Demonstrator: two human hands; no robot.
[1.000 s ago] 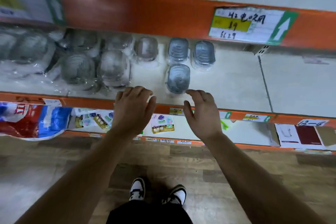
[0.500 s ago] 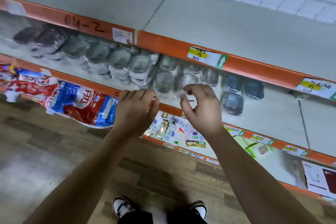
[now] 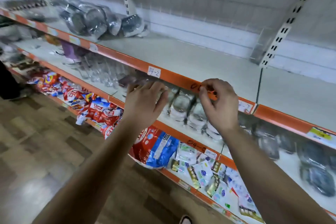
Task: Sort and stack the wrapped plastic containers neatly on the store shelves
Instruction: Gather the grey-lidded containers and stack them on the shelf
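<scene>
The left hand [image 3: 145, 103] hangs palm down with loosely curled fingers and holds nothing. The right hand [image 3: 220, 103], level with it, has its fingers bent and its thumb drawn towards the forefinger. Whether it pinches any wrap cannot be told. Both forearms reach forward, side by side.

Between and just behind the hands, clear round wrapped plastic containers [image 3: 180, 104] stand on the middle shelf. Darker grey-blue wrapped containers [image 3: 269, 143] lie to the right of the right hand. More wrapped containers [image 3: 91, 18] lie on the shelf above, up and left of the left hand. The right fingertips overlap that shelf's orange edge strip [image 3: 174, 77]. Red and blue bags [image 3: 109, 112] lie below the left hand.

Half a second ago both hands were lower against the shelving, the right one in front of the clear containers.
</scene>
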